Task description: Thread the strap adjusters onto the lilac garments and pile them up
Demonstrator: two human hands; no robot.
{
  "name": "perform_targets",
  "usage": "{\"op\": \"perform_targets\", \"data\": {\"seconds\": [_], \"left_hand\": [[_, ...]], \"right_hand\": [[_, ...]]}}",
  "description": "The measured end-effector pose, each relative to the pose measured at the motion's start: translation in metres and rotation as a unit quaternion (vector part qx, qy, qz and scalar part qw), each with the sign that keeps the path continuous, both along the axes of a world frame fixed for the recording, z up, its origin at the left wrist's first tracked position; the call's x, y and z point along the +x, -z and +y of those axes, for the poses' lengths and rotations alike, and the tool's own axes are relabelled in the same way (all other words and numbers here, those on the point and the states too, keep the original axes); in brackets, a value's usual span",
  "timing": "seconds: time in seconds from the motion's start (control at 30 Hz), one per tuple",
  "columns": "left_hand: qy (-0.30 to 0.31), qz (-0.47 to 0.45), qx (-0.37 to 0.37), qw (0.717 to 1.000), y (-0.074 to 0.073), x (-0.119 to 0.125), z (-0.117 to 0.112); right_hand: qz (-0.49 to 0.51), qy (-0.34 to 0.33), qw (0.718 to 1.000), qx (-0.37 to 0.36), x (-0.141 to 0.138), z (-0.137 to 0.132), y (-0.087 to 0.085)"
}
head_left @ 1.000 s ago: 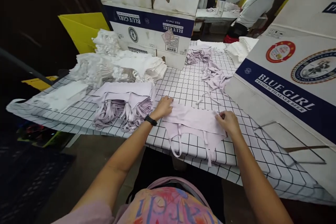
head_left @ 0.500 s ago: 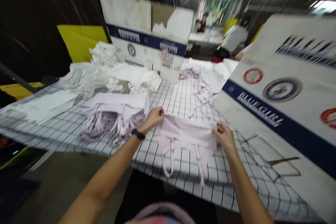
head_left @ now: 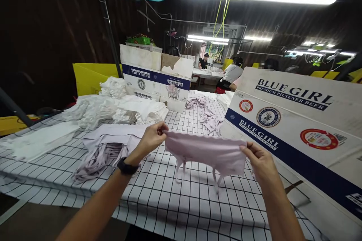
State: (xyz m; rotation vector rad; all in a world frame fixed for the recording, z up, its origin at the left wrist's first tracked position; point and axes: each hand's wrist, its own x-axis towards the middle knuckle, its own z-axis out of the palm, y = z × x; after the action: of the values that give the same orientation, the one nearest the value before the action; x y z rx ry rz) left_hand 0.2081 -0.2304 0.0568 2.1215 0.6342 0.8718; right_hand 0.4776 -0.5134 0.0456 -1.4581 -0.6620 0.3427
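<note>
A pale lilac strappy top is stretched out between my two hands above the checked cloth, its thin straps dangling below. My left hand, with a black band on the wrist, pinches its upper left corner. At the opposite upper corner, my right hand grips the fabric between thumb and fingers. Just left of the top lies a stack of similar lilac garments, straps bunched toward the table's front. Behind that, white garments are piled up.
The checked tablecloth covers the table. A large printed carton stands close on the right; another carton stands at the back. More lilac pieces lie between them. Two people sit farther back.
The top has been lifted off the cloth and pulled taut, both hands still on its corners. My view has tilted upward, showing more of the ceiling lights and a fan.
</note>
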Motion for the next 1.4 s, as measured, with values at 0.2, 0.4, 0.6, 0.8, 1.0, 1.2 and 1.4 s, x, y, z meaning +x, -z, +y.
{"op": "perform_targets", "data": {"seconds": [0.2,0.4,0.6,0.8,1.0,1.2,1.4], "left_hand": [[-0.030,-0.036,0.092,0.995,-0.042,0.008,0.003],[-0.072,-0.045,0.120,0.989,-0.055,0.023,0.018],[-0.074,-0.088,0.106,0.988,-0.074,0.028,0.020],[-0.068,-0.118,0.114,0.984,-0.081,0.027,0.024],[-0.080,-0.130,0.137,0.979,-0.092,0.027,0.027],[-0.070,-0.132,0.145,0.978,-0.096,0.028,0.034],[-0.072,-0.132,0.156,0.976,-0.100,0.027,0.043]], "right_hand": [[-0.117,0.087,0.989,0.021,-0.007,0.008,-0.045],[-0.147,0.120,0.981,0.046,-0.001,0.027,-0.063],[-0.109,0.098,0.987,0.063,0.001,0.039,-0.076],[-0.100,0.096,0.988,0.063,0.004,0.043,-0.080],[-0.103,0.091,0.989,0.057,-0.001,0.049,-0.087],[-0.136,0.100,0.984,0.066,-0.002,0.049,-0.092],[-0.165,0.079,0.978,0.105,-0.003,0.050,-0.098]]}}
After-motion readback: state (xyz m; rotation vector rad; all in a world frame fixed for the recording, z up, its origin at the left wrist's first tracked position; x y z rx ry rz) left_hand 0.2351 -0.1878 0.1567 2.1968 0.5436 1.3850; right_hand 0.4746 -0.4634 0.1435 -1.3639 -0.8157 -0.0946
